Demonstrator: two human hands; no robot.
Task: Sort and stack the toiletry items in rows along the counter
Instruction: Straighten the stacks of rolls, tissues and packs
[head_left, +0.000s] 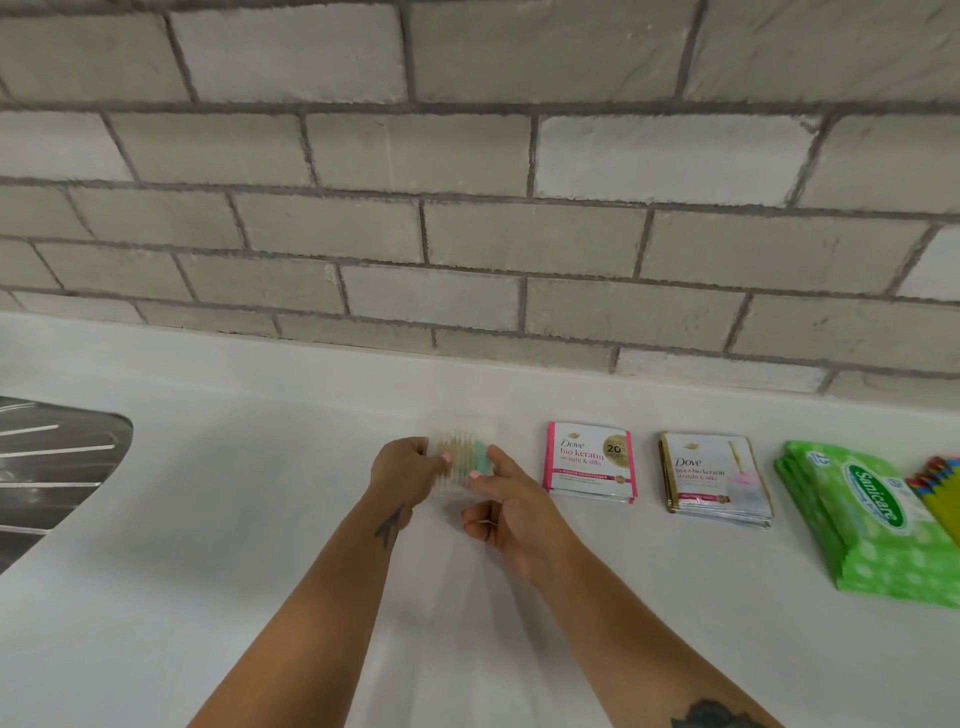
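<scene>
We are seeing both hands at frame centre setting a clear pack of cotton buds (460, 467) on the counter (260, 519): left hand (402, 465) and right hand (511, 506) pinching its sides (blurry). Next, we are guessing, aligning it left of the pink Dove sachets (589, 462), gold Dove sachets (714, 478) and green wipes (872, 514).

On the table there are two stacks of sachets, one pink (588, 462) and one gold-edged (714, 480), at centre right of the frame. One stack of green wipe packs (872, 525) lies at far right, its number unclear. One clear pack of cotton buds (460, 462) sits mid-frame, and one bundle of coloured sticks (937, 486) is cut by the right edge.
</scene>
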